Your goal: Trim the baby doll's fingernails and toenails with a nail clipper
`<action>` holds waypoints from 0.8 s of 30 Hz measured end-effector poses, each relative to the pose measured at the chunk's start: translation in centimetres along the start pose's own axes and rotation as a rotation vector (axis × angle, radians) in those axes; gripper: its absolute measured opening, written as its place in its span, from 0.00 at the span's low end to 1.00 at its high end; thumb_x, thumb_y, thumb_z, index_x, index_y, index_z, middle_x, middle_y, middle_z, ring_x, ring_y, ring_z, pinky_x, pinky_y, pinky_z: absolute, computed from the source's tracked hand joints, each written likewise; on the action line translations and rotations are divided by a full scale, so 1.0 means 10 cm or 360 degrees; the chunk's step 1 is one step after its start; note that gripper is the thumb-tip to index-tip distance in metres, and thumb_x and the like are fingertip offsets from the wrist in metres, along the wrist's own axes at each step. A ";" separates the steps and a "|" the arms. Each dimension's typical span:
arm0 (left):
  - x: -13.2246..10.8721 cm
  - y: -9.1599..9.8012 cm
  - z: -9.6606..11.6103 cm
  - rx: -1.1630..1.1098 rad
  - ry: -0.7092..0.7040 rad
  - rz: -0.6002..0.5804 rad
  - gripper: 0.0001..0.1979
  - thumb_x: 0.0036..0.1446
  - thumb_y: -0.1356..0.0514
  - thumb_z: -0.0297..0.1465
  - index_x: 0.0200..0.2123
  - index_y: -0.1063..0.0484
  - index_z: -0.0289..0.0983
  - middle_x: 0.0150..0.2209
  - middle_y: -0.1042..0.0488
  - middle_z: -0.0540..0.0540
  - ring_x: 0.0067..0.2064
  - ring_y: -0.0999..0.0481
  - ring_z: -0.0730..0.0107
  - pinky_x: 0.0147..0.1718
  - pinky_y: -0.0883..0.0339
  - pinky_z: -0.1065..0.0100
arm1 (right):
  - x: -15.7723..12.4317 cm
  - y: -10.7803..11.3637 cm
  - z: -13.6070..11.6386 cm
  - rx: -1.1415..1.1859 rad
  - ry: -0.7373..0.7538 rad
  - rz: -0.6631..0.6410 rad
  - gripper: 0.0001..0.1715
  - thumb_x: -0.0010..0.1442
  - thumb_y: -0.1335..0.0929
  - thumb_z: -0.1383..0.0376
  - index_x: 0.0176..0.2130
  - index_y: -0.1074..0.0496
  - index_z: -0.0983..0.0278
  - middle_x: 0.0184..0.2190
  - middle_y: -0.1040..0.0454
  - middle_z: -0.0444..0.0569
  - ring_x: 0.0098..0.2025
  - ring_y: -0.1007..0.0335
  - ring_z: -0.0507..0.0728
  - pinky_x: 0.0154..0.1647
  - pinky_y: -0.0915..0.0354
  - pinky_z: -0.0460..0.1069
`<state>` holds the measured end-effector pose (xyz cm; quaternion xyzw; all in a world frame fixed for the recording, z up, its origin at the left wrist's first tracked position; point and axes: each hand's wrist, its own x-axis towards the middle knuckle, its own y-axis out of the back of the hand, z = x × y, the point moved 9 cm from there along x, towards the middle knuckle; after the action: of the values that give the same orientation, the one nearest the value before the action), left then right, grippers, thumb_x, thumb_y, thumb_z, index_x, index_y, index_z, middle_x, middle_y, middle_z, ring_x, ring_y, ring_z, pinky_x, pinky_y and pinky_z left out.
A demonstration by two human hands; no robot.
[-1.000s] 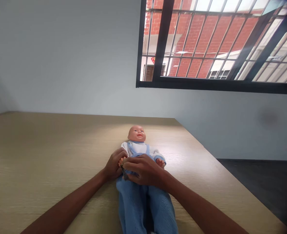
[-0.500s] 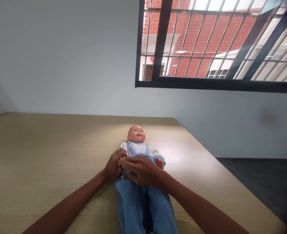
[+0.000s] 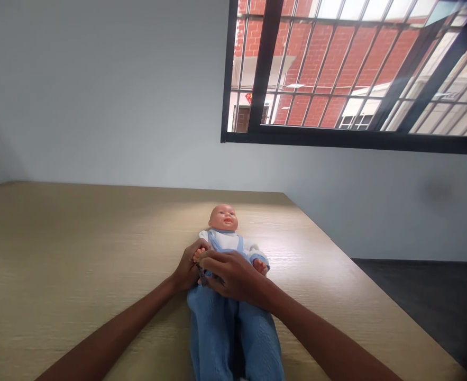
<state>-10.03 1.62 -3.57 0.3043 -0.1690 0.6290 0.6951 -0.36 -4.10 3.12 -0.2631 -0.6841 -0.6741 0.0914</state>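
Observation:
A baby doll (image 3: 223, 218) in a white top and blue knitted overalls lies on its back, its head away from me. My left hand (image 3: 189, 267) is closed around the doll's hand (image 3: 199, 255) at the left of its body. Over the doll's belly, my right hand (image 3: 229, 272) is closed on a small dark metallic tool (image 3: 202, 276), whose upper end is close to the doll's fingers. What kind of tool it is, I cannot make out clearly. The doll's other hand (image 3: 261, 266) rests free at the right.
The doll lies on a light wooden table (image 3: 78, 254), whose right edge runs diagonally beside a dark floor (image 3: 423, 296). Behind stand a pale wall (image 3: 118, 95) and a barred window with a dark frame (image 3: 336, 138).
The dark tool has tilted slightly, and my fingers have shifted a little around it. The doll's legs appear slightly further left in the view.

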 end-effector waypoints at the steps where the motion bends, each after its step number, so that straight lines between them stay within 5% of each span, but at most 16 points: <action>1: 0.00 0.00 -0.01 0.0002 0.0018 0.0007 0.07 0.62 0.43 0.35 0.34 0.35 0.38 0.31 0.31 0.51 0.32 0.32 0.70 0.34 0.35 0.69 | 0.00 -0.02 -0.03 -0.0065 0.0058 -0.0027 0.06 0.68 0.35 0.73 0.41 0.33 0.62 0.45 0.23 0.46 0.33 0.30 0.52 0.30 0.39 0.49; 9: 0.01 0.00 -0.05 0.0054 0.0108 0.0027 0.11 0.67 0.46 0.35 0.32 0.37 0.38 0.28 0.35 0.52 0.30 0.36 0.72 0.33 0.37 0.70 | -0.02 -0.06 -0.21 -0.0433 0.0344 -0.0146 0.15 0.70 0.40 0.79 0.43 0.32 0.61 0.48 0.26 0.44 0.32 0.35 0.51 0.26 0.45 0.50; 20: 0.01 -0.03 -0.08 0.0266 0.0077 -0.0037 0.11 0.68 0.50 0.35 0.32 0.41 0.39 0.30 0.36 0.51 0.33 0.34 0.70 0.36 0.35 0.69 | -0.01 -0.02 -0.24 -0.0406 0.0336 -0.0083 0.17 0.68 0.40 0.81 0.42 0.32 0.62 0.46 0.25 0.46 0.29 0.37 0.51 0.23 0.48 0.50; 24: -0.02 -0.02 -0.01 0.0425 -0.0025 -0.0204 0.08 0.64 0.49 0.35 0.33 0.40 0.39 0.33 0.33 0.48 0.35 0.32 0.67 0.38 0.34 0.66 | 0.00 0.05 -0.19 -0.0241 0.0277 0.0046 0.14 0.69 0.40 0.79 0.39 0.33 0.62 0.43 0.24 0.46 0.29 0.35 0.52 0.24 0.46 0.50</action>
<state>-9.92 1.51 -3.79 0.4091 -0.0696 0.5978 0.6859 -0.61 -6.00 3.69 -0.2196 -0.6169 -0.7427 0.1401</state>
